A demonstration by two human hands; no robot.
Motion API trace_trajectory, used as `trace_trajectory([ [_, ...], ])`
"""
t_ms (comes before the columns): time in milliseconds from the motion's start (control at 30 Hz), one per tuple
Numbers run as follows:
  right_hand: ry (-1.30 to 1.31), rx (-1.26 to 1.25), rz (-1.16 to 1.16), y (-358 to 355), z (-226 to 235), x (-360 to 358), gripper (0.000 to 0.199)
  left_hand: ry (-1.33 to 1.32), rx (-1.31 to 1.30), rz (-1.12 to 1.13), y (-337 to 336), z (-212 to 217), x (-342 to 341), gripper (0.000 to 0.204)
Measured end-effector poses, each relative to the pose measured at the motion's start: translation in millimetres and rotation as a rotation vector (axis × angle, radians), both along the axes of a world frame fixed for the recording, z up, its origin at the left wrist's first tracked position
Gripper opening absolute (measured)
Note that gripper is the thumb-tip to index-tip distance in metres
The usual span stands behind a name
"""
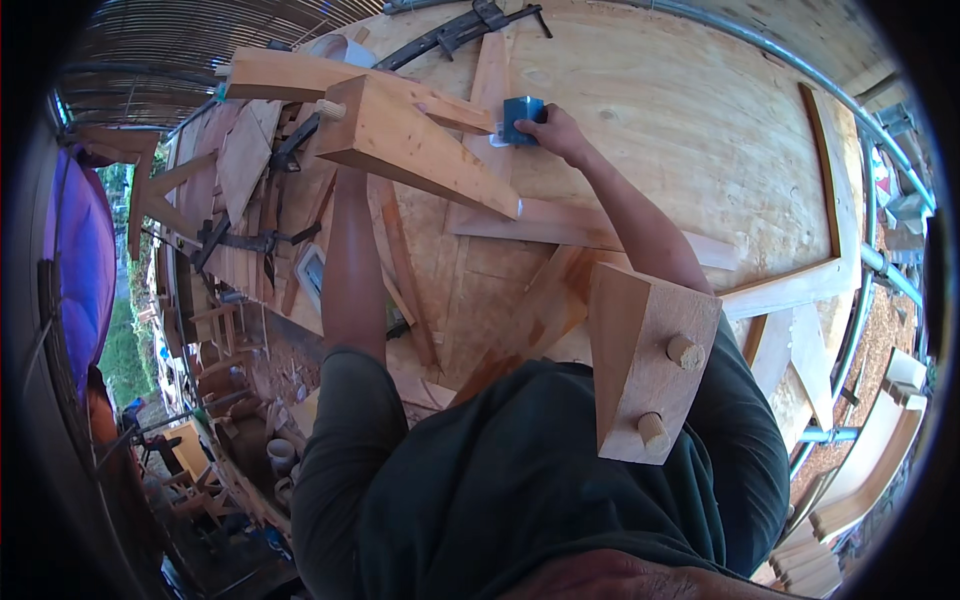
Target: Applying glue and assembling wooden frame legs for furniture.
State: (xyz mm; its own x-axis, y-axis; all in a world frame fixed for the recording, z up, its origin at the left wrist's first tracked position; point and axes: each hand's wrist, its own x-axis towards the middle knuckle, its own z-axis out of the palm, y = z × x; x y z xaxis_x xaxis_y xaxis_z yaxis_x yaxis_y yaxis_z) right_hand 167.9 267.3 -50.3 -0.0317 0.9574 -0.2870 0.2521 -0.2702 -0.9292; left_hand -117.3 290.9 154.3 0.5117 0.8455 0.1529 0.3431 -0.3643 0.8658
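My right hand (556, 135) grips a small blue block-shaped object (523, 120) beside the edge of a wooden piece; its exact kind I cannot make out. My left forearm (352, 270) reaches up behind a tapered wooden leg (420, 145) with a dowel (331, 110) in its thick end. The wood hides my left hand, so its hold cannot be seen. Another wooden part (290, 77) runs behind that leg. Close to my chest and right arm, a thick wooden piece (640, 340) shows two dowels (685, 352) in its end.
A large plywood worktop (640, 110) carries flat boards (600, 225) and an L-shaped frame (825, 200) at right. A dark bar clamp (460, 30) lies at the far edge, with more clamps (250, 240) and wood scraps at left. Blue-grey metal pipes (890, 275) border the right.
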Motion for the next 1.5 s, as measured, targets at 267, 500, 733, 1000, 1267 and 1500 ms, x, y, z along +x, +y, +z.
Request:
trace_trajectory([
  [267, 0.139, -0.046, 0.061, -25, 11, 23, 0.059, -0.026, 0.013, 0.029, 0, -9, -5, 0.03],
  [500, 0.48, -0.13, -0.137, -39, 36, 72, 0.055, -0.045, 0.015, 0.009, 5, -19, 8, 0.03],
  [733, 0.612, -0.136, -0.144, -49, 40, 90, 0.064, -0.045, 0.02, -0.003, -6, -24, 21, 0.03],
  [1000, 0.634, -0.111, -0.14, -58, 57, 89, 0.062, -0.059, 0.042, 0.014, -6, -30, 30, 0.03],
  [1267, 0.641, -0.108, -0.127, -59, 56, 88, 0.065, -0.017, -0.019, 0.102, -7, -24, 49, 0.03],
  [1500, 0.645, -0.115, -0.116, -63, 62, 84, 0.067, 0.179, 0.159, 0.114, -2, -25, 60, 0.031],
])
